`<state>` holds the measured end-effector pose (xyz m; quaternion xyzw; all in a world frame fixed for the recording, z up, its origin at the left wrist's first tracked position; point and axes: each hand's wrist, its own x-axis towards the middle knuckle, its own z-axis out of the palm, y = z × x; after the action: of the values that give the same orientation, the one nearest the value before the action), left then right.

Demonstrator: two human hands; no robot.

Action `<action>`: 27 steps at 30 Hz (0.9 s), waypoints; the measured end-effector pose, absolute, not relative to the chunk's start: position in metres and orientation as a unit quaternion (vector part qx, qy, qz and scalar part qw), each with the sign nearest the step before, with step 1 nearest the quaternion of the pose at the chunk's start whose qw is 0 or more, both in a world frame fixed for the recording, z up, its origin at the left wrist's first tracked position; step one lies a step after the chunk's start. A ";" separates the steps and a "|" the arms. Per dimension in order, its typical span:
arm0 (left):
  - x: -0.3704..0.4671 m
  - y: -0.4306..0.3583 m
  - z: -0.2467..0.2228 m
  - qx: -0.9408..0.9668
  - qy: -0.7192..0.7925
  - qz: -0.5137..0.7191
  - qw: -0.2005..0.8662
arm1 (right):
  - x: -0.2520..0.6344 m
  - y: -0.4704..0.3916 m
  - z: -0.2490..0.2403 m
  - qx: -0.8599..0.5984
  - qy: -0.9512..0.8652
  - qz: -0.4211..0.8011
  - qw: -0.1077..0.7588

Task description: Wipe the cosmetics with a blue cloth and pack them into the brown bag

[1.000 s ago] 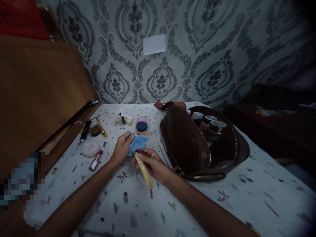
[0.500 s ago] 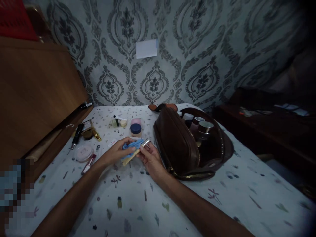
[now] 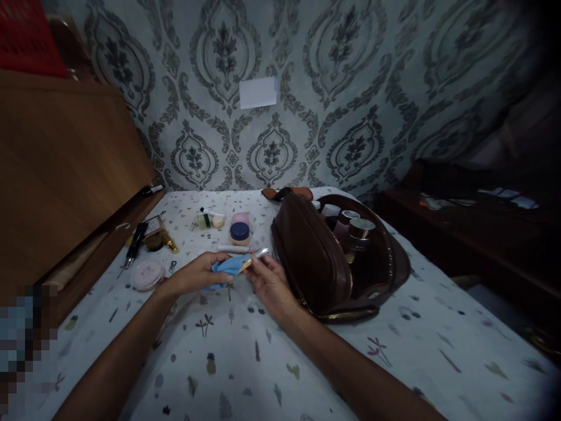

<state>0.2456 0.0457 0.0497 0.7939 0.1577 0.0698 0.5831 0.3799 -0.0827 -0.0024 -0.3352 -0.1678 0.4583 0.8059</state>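
Note:
My left hand (image 3: 197,276) is closed on a blue cloth (image 3: 230,265) with a pale yellow part, which wraps round one end of a small silver cosmetic tube (image 3: 262,252). My right hand (image 3: 269,285) pinches this tube between thumb and fingers, its shiny end pointing up and right. Just behind the hands lies a white tube (image 3: 232,249). Beyond it stands a jar with a dark blue lid (image 3: 239,230), in front of a pink item (image 3: 241,218). To the right of my right hand sits an unzipped brown leather bag (image 3: 307,257) with several bottles and jars inside.
On the left of the patterned tablecloth (image 3: 236,351) are a round pink compact (image 3: 148,275), a black tube (image 3: 137,242) and a gold tube (image 3: 170,242). Small bottles (image 3: 204,220) stand farther back. A wooden cabinet (image 3: 70,158) borders the left, a patterned wall the back.
The cloth has shifted along the tube and its yellow part shows less. My left hand is slightly lower. The view has tilted a little.

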 end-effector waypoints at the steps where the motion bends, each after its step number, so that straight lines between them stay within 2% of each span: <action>1: 0.246 0.045 0.049 0.791 0.161 0.072 0.586 | 0.380 -0.083 -0.003 -0.336 -0.170 0.467 0.800; 9: 0.251 0.040 0.045 0.800 0.199 0.098 0.558 | 0.377 -0.086 -0.007 -0.357 -0.192 0.474 0.781; 15: 0.252 0.047 0.046 0.809 0.245 0.218 0.488 | 0.377 -0.086 -0.003 -0.345 -0.196 0.477 0.784; 19: 0.255 0.041 0.055 0.790 0.255 0.248 0.499 | 0.374 -0.090 -0.002 -0.355 -0.226 0.543 0.727; 23: 0.256 0.032 0.054 0.773 0.239 0.187 0.556 | 0.366 -0.095 -0.003 -0.357 -0.263 0.629 0.638; 27: 0.255 0.030 0.046 0.764 0.228 0.097 0.596 | 0.368 -0.093 -0.009 -0.335 -0.259 0.654 0.626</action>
<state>0.2555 0.0298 0.0456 0.7639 0.2275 0.0971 0.5960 0.3678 -0.0931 -0.0087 -0.3354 -0.2592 0.6544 0.6261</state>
